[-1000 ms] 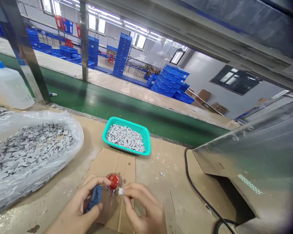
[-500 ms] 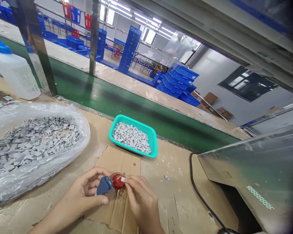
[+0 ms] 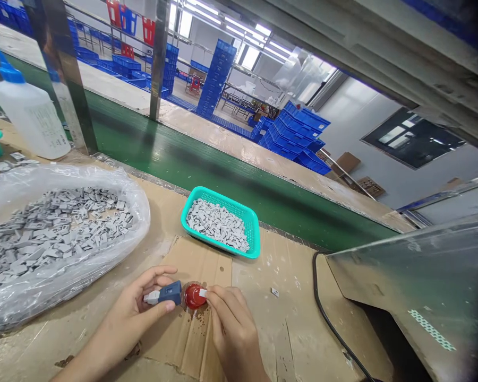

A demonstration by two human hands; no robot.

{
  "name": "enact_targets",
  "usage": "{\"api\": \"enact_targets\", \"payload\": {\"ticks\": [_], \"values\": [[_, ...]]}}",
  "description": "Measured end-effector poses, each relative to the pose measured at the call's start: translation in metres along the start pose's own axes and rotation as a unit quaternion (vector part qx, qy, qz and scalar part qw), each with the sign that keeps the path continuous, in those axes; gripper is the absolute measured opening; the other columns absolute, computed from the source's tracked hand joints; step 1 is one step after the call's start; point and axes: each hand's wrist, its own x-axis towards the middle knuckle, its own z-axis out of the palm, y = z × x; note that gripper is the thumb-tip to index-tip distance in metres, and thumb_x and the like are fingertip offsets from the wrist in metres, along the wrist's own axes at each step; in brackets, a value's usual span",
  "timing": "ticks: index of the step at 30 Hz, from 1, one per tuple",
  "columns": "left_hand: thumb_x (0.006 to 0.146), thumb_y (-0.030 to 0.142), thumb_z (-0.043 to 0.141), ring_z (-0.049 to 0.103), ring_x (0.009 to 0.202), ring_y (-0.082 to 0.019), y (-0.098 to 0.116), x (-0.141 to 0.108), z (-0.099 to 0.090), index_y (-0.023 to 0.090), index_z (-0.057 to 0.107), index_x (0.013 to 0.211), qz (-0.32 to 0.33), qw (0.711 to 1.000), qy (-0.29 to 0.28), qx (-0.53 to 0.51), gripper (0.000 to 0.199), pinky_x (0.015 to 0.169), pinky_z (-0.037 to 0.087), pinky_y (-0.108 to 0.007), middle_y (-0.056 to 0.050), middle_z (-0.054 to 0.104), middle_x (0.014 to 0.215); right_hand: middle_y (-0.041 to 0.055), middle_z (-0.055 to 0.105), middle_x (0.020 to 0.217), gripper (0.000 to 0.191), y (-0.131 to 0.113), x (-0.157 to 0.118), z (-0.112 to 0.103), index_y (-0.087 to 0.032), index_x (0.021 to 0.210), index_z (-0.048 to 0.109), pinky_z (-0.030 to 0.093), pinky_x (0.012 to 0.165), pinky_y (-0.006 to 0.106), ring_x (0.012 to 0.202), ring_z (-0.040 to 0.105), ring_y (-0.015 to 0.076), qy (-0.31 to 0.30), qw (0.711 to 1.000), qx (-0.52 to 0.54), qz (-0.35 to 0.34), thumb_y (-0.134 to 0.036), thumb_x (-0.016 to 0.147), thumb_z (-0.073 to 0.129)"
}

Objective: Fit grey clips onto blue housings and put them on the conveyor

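My left hand (image 3: 143, 305) holds a dark blue block (image 3: 170, 293) with a light grey piece (image 3: 152, 297) at its left end, between thumb and fingers. Just right of the block, a small round container of red liquid (image 3: 194, 297) sits on a cardboard sheet (image 3: 191, 339). My right hand (image 3: 235, 318) pinches a small whitish piece (image 3: 203, 293) at the right side of the red liquid. Beyond the hands stands a turquoise basket (image 3: 256, 233) of small light grey parts (image 3: 217, 223).
A clear plastic bag (image 3: 137, 212) with many grey parts lies at the left, a white bottle with blue cap (image 3: 34, 116) behind it. One small part (image 3: 274, 292) lies right of my right hand. A black cable (image 3: 322, 307) and metal panel (image 3: 414, 265) stand at the right.
The blue block in my left hand has turned from tilted to nearly level, and the grey piece at its left end now shows. The whole view has shifted slightly.
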Motion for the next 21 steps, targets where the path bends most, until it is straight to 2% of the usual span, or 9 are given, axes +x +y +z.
{"api": "enact_targets", "payload": {"ticks": [3,6,9,14,18,21], "values": [[0.067,0.025,0.064,0.053,0.082,-0.015,0.003,-0.003,0.002,0.021,0.058,0.083,0.009,1.0,0.008,0.028,0.018,0.068,0.044,-0.02,0.0,0.059,0.082,0.0083,0.06,0.085,0.025,0.0,0.0,0.0,-0.016,0.093,0.056,0.048,0.067,0.031,0.077,0.052,0.0167,0.001,1.0,0.003,0.003,0.0,0.08,0.042],[0.064,0.023,0.065,0.054,0.078,-0.015,0.004,-0.005,0.002,0.02,0.061,0.075,0.023,0.999,0.009,0.044,0.012,0.067,0.045,-0.02,0.0,0.06,0.079,0.0086,0.06,0.083,0.024,-0.003,0.002,0.0,-0.015,0.09,0.057,0.049,0.066,0.031,0.078,0.053,0.0167,0.046,0.999,0.017,0.003,0.001,0.079,0.045],[0.063,0.025,0.067,0.055,0.083,-0.016,0.004,-0.004,0.002,0.021,0.065,0.076,0.054,0.998,-0.002,0.041,0.014,0.072,0.046,-0.022,-0.001,0.062,0.084,0.0084,0.06,0.082,0.023,-0.007,0.003,-0.001,-0.016,0.088,0.058,0.049,0.065,0.031,0.076,0.054,0.0168,0.059,0.998,0.022,0.003,0.001,0.078,0.046],[0.075,0.026,0.056,0.052,0.1,-0.017,0.003,-0.002,0.002,0.025,0.063,0.094,0.066,0.996,-0.043,0.044,0.02,0.089,0.041,-0.027,-0.002,0.061,0.102,0.0084,0.062,0.082,0.024,-0.009,0.004,-0.007,-0.016,0.088,0.059,0.049,0.065,0.03,0.076,0.055,0.0172,0.066,0.998,0.021,0.006,0.002,0.076,0.049],[0.076,0.025,0.057,0.053,0.097,-0.016,0.001,-0.004,0.003,0.026,0.063,0.092,0.084,0.992,-0.063,0.067,0.018,0.086,0.041,-0.026,-0.001,0.061,0.098,0.0071,0.062,0.08,0.021,-0.009,0.007,-0.013,-0.017,0.084,0.06,0.049,0.065,0.029,0.074,0.057,0.0169,0.059,0.997,0.021,0.035,-0.001,0.077,0.049],[0.075,0.023,0.058,0.054,0.09,-0.015,0.002,-0.005,0.004,0.026,0.064,0.09,0.102,0.987,-0.077,0.095,0.016,0.081,0.042,-0.025,-0.001,0.061,0.093,0.0068,0.061,0.084,0.022,-0.014,0.01,-0.016,-0.019,0.088,0.06,0.05,0.069,0.028,0.08,0.058,0.0166,0.043,0.995,0.064,0.068,-0.003,0.077,0.051]]}}
